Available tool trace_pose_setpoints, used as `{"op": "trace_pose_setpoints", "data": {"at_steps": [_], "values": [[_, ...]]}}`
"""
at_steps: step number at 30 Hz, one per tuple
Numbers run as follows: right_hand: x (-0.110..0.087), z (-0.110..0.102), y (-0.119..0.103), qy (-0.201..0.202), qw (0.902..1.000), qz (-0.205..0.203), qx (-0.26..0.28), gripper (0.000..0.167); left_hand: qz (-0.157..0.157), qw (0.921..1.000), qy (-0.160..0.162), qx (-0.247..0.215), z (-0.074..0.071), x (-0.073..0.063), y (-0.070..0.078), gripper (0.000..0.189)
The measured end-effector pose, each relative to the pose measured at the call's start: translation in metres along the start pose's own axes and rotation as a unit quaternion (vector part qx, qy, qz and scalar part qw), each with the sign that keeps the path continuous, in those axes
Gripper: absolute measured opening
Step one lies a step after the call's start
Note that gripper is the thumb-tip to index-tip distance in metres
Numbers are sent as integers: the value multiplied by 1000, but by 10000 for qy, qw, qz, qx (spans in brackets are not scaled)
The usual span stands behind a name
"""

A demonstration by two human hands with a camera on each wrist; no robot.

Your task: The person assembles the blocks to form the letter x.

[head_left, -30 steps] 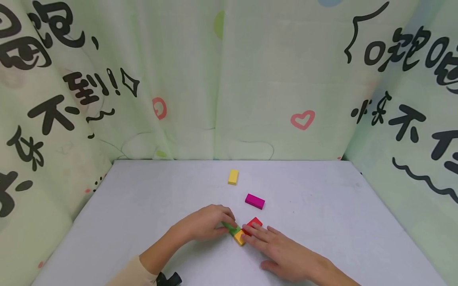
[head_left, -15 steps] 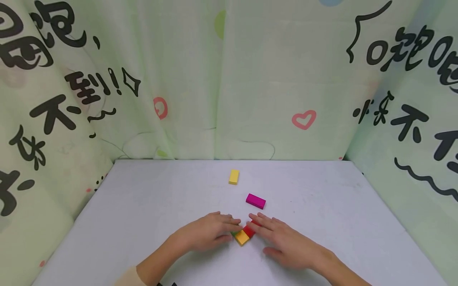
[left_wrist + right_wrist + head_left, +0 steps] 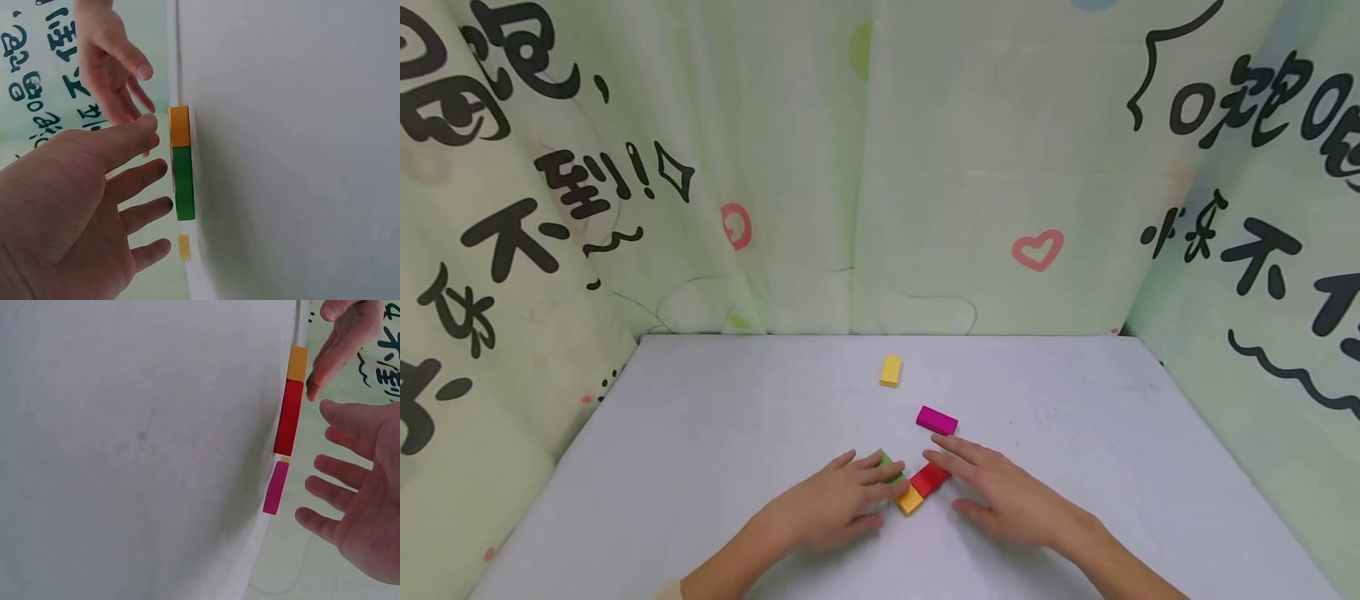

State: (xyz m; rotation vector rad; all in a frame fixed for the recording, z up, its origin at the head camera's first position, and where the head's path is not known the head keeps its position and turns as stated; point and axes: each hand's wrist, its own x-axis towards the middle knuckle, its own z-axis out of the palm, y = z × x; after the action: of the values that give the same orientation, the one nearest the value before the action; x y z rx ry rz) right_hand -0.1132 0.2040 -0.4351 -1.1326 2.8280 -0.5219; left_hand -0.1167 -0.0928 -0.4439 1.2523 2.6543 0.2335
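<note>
Three small blocks meet in a V on the white table: a green block [image 3: 884,460], an orange block [image 3: 910,502] at the near corner and a red block [image 3: 929,479]. Over the green block, partly covering it, my left hand [image 3: 838,502] has its fingers spread. The left wrist view shows the green block [image 3: 183,184] touching the orange one [image 3: 179,126], with a gap to the fingertips. My right hand [image 3: 1011,497] hovers beside the red block, fingers extended and holding nothing. In the right wrist view the red block [image 3: 289,417] stands apart from that hand.
Beyond the V lies a magenta block [image 3: 937,420], close to the right fingertips in the head view. Farther back is a yellow block [image 3: 891,371]. A pale green printed curtain [image 3: 940,167] surrounds the table [image 3: 737,400] at the back and sides.
The left hand has let go of the green block and spread its fingers. My right hand has lifted off the orange and red blocks and drawn slightly right, uncovering more of the red one.
</note>
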Motion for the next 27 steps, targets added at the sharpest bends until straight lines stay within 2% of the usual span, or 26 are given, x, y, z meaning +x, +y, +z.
{"op": "trace_pose_setpoints", "data": {"at_steps": [6, 14, 22, 27], "values": [[2, -1, 2, -51, 9997, 205, 108, 66, 24, 9999, -54, 147, 5, -3, 2, 59], [7, -5, 7, -168, 9983, 464, 297, 66, -2, 9995, -184, 245, 4, -5, 5, 63], [13, -5, 15, 35, 9983, 455, 358, 62, -55, 9994, -233, 243, 3, -7, 6, 67], [15, -6, 19, 56, 9976, 593, 342, 62, -93, 9996, -251, 126, 5, -7, 5, 68]]}}
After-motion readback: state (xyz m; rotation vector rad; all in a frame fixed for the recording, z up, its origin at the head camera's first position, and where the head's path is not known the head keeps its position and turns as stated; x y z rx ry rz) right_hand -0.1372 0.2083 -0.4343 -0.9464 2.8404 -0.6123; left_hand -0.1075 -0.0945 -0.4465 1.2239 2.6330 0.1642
